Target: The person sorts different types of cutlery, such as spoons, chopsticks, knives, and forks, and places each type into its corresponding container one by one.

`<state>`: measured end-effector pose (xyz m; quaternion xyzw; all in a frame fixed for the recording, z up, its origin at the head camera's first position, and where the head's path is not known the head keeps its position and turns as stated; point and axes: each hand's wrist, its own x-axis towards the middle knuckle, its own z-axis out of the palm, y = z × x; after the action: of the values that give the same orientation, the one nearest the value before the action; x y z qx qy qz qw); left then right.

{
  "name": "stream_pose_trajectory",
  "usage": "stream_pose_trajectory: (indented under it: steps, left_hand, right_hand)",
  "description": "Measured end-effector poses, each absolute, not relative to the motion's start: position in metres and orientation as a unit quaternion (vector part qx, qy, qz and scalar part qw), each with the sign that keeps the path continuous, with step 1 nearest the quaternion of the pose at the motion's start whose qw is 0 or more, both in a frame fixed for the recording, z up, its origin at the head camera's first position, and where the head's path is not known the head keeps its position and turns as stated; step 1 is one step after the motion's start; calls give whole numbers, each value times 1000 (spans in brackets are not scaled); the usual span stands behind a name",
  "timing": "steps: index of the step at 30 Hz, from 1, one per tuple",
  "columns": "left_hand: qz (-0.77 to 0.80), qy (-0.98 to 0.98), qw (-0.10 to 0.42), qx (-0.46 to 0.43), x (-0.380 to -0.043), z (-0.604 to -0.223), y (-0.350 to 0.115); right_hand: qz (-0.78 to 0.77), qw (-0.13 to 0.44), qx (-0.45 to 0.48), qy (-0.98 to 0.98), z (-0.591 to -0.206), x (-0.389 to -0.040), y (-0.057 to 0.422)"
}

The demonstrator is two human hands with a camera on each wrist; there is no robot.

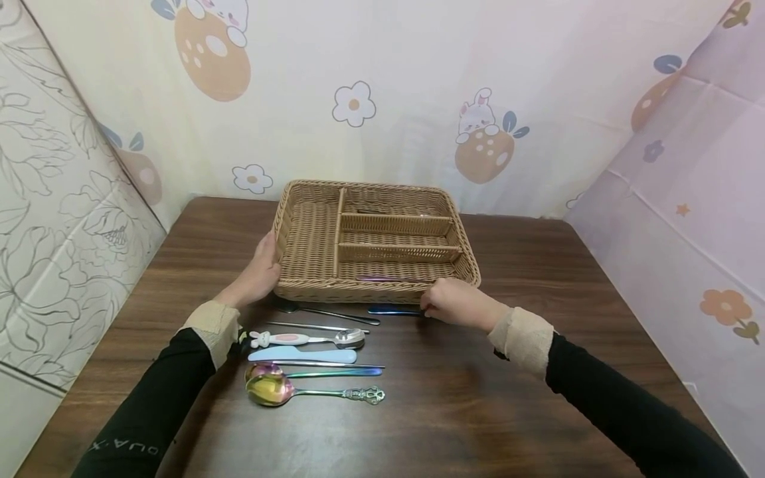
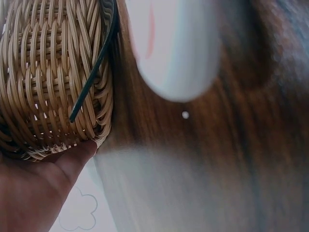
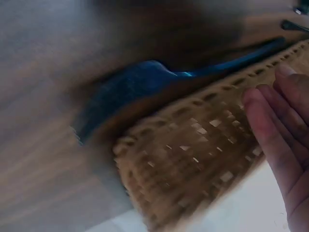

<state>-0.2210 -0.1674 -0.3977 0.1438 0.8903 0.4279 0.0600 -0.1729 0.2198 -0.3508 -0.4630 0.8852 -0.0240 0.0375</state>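
A wicker basket (image 1: 307, 289) with compartments stands on the table. My left hand (image 1: 257, 272) holds its left side, and the left wrist view shows the thumb (image 2: 79, 157) against the woven corner. At the front right corner, my right hand (image 1: 457, 302) is close to the rim, with nothing seen between the fingers (image 3: 270, 125). Just in front of the basket lies a dark blue fork (image 3: 130, 87); in the head view the hand covers its right end. A purple-toned utensil (image 1: 382, 278) lies in the front compartment. Left of the fork is a dark spoon (image 1: 325, 312).
Nearer me lie a thin metal utensil (image 1: 317, 326), a rabbit-handled spoon (image 1: 287, 339), a light blue knife (image 1: 301, 354) and several iridescent utensils, including an ornate spoon (image 1: 271, 390). A dark utensil (image 1: 370, 212) is in the back compartment. Printed curtains (image 1: 406, 60) hang behind the table (image 1: 508, 411).
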Motion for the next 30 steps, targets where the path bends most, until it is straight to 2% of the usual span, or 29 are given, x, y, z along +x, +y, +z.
stream_pose_trajectory:
  steps: [3,9,11,30]
  left_hand:
    - [427,891,58,145,-221,-398,-167]
    - [430,889,56,146,-222,-398,-168]
    - [430,889,57,146,-222,-398,-167]
    - [427,891,53,149,-224,-401,-168]
  right_hand:
    - [-6,14,-464,886,-365,-169,221]
    - [97,-85,-473,872,-389,-162,223]
    - [120,-102,-469,869,-394,-162,224]
    - [64,-78,-458,883,-390,-164,224]
